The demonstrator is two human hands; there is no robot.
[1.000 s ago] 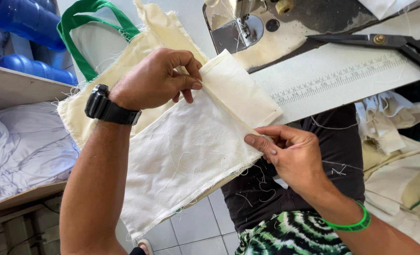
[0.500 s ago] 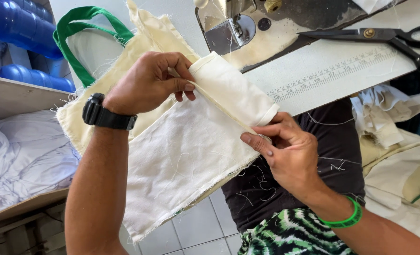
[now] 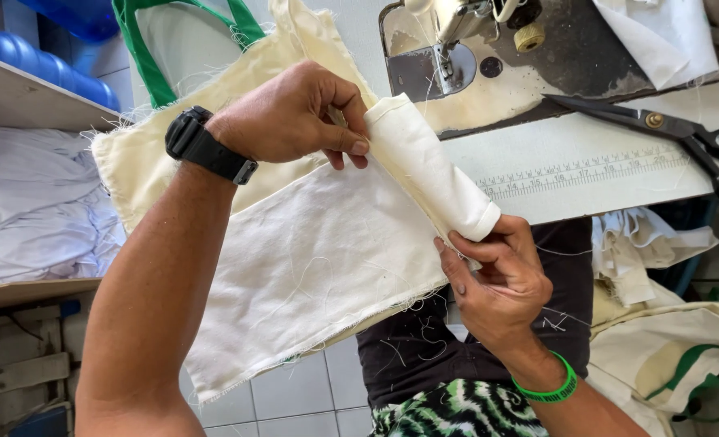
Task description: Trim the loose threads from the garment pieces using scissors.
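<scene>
— Head view, what do you have?

— I see the left hand (image 3: 294,113), black watch (image 3: 205,146) on its wrist, closed in a pinch on the upper end of a cream cloth piece (image 3: 327,251), where the cloth is folded into a rolled band (image 3: 432,170).

— And the other?

— My read: the right hand (image 3: 497,283), green wristband (image 3: 549,388) on it, has thumb and fingers closed on the lower end of that band. The cloth is held in the air between both hands, in front of the sewing machine (image 3: 497,57), its frayed edge hanging toward the lap.

— Anything close by?

— Black scissors (image 3: 659,125) lie on the white table (image 3: 586,182) to the right, and a cream bag with green handles (image 3: 189,73) sits behind the cloth.
</scene>
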